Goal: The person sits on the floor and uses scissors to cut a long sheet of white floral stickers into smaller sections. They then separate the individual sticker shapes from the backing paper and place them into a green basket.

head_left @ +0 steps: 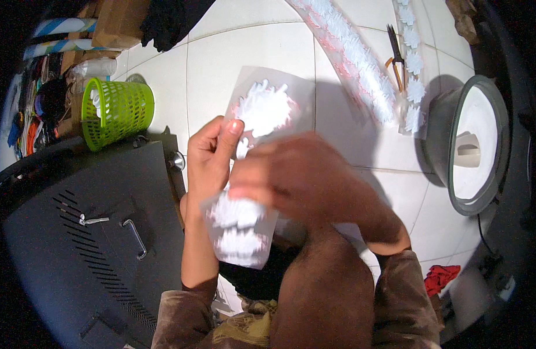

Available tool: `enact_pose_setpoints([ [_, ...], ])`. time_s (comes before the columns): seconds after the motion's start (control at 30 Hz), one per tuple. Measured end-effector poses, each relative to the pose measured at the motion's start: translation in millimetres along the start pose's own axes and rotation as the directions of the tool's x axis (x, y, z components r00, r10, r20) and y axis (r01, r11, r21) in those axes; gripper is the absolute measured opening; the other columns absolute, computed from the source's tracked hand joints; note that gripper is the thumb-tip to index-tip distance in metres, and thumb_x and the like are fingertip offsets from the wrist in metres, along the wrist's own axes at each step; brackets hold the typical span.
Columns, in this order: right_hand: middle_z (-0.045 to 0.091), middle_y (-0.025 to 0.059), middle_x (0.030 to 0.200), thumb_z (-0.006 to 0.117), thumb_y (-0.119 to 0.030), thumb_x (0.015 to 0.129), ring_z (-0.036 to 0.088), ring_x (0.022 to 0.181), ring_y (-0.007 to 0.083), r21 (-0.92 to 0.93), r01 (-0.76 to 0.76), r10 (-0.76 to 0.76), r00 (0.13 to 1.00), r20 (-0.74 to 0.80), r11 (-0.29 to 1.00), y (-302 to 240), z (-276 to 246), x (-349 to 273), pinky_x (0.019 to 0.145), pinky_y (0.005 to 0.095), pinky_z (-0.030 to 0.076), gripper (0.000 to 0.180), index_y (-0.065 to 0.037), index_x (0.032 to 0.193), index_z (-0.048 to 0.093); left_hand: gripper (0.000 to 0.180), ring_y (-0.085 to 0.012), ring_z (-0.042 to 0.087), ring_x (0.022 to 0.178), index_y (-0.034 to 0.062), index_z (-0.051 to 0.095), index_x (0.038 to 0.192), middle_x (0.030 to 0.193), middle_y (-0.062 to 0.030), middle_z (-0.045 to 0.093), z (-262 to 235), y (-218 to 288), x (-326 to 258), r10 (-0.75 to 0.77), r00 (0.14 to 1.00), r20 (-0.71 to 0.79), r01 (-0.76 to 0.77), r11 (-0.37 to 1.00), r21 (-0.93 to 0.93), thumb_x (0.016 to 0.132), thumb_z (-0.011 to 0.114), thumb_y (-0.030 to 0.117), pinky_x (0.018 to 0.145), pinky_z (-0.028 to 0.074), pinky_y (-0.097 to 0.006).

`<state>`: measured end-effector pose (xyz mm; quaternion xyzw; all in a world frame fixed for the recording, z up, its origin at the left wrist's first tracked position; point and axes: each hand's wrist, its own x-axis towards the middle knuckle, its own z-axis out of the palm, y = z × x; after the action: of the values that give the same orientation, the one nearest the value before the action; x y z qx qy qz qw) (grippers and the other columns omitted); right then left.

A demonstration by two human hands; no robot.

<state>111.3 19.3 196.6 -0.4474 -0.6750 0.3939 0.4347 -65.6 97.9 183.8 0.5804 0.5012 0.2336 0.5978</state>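
The sheet is held above the floor, the left hand at its left edge and the right hand over its middle. A basket stands left of the hands, behind a case. Two strips lie on the floor behind and right, scissors between them. A pot sits at the right.

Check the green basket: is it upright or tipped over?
Tipped. The green basket lies on its side on the floor, its open mouth facing left, with white pieces showing inside it.
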Motion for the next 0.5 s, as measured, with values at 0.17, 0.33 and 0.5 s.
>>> enact_pose_setpoints([
  [0.17, 0.068, 0.0081, 0.078, 0.069, -0.025, 0.094, 0.064, 0.074, 0.0209, -0.116, -0.16, 0.108, 0.925, -0.363, 0.98, 12, -23, 5, 0.069, 0.0349, 0.05, 0.02, -0.005, 0.089, 0.071, 0.023, -0.0069, 0.065, 0.079, -0.0017, 0.069, 0.113, 0.094, -0.0026, 0.071, 5, 6, -7, 0.05, 0.997, 0.053, -0.051, 0.998, 0.037, 0.1, 0.057, 0.012, 0.068, 0.052, -0.022],
  [0.33, 0.069, 0.0097, 0.082, 0.069, -0.023, 0.094, 0.062, 0.076, 0.0186, -0.088, -0.252, 0.171, 0.836, -0.521, 0.964, 24, -28, 1, 0.071, 0.0325, 0.049, 0.022, -0.001, 0.09, 0.072, 0.032, -0.0072, 0.067, 0.082, -0.0047, 0.065, 0.12, 0.098, -0.0055, 0.073, 10, 1, -9, 0.001, 0.989, 0.15, 0.045, 0.953, -0.299, 0.103, 0.057, 0.021, 0.071, 0.054, -0.021],
  [0.5, 0.069, 0.0106, 0.083, 0.068, -0.023, 0.095, 0.063, 0.079, 0.0221, -0.26, -0.244, 0.077, 0.85, -0.521, 0.934, 36, -38, 0, 0.074, 0.0355, 0.049, 0.022, -0.001, 0.093, 0.072, 0.036, -0.0088, 0.068, 0.082, -0.005, 0.064, 0.122, 0.102, -0.0083, 0.073, 6, 4, -6, -0.105, 0.972, 0.21, 0.165, 0.942, -0.292, 0.104, 0.054, 0.025, 0.07, 0.054, -0.022],
])
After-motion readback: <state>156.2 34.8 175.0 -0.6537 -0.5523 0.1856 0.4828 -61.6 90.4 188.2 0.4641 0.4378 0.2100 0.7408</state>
